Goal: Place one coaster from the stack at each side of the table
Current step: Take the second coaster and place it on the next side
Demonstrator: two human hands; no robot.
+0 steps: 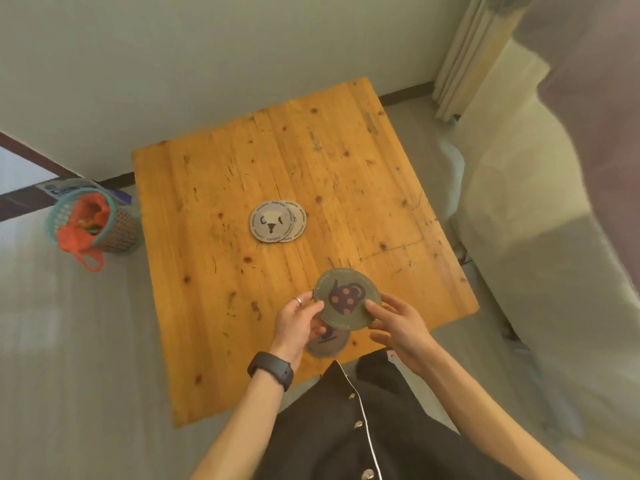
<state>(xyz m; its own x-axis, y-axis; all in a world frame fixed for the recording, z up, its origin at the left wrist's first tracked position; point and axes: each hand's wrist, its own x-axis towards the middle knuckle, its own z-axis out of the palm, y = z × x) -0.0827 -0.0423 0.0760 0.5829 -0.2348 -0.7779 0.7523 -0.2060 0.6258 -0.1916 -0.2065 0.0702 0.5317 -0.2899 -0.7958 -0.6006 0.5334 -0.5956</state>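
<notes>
A small stack of round grey coasters (273,221) lies fanned near the middle of the wooden table (214,188). Above the table's near edge I hold a green coaster with a spotted teapot picture (347,298). My left hand (299,322) pinches its left rim and my right hand (398,323) pinches its right rim. Another grey coaster (329,342) lies flat on the table just below, partly hidden by my left hand and the green coaster.
A teal and brown basket with an orange net bag (91,221) stands on the floor left of the table. A pale sofa or bed (540,209) runs along the right side. Walls close in behind the table's far edge.
</notes>
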